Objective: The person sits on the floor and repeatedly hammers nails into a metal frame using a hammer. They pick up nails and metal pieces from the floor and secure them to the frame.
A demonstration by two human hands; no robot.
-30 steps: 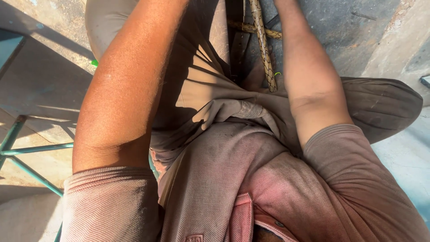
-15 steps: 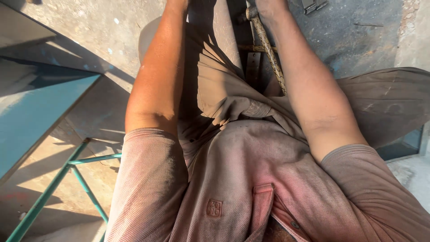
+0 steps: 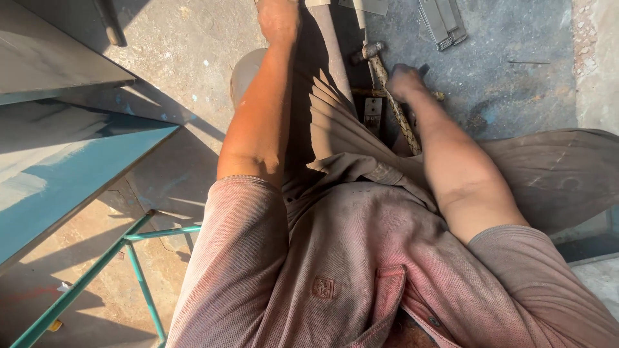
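Observation:
My left hand (image 3: 278, 19) reaches forward to the top edge of the view, past my left knee (image 3: 248, 72). Its fingers are cut off by the frame, close to a flat metal piece (image 3: 317, 2). My right hand (image 3: 404, 80) rests low on the dark floor with curled fingers. It touches the rope-wrapped handle of a hammer (image 3: 380, 71) that lies between my legs, head pointing away. Whether the fingers close around the handle is hidden. A small metal plate (image 3: 373, 113) lies just left of the handle.
A teal metal tabletop (image 3: 77, 174) stands to my left on a thin teal frame (image 3: 138, 270). A stack of grey metal strips (image 3: 442, 22) lies on the floor at the far right. The concrete floor (image 3: 516, 77) is stained and dusty.
The view has tilted forward, so both hands, the hammer and the metal strips now show. My right hand has come down beside the hammer handle.

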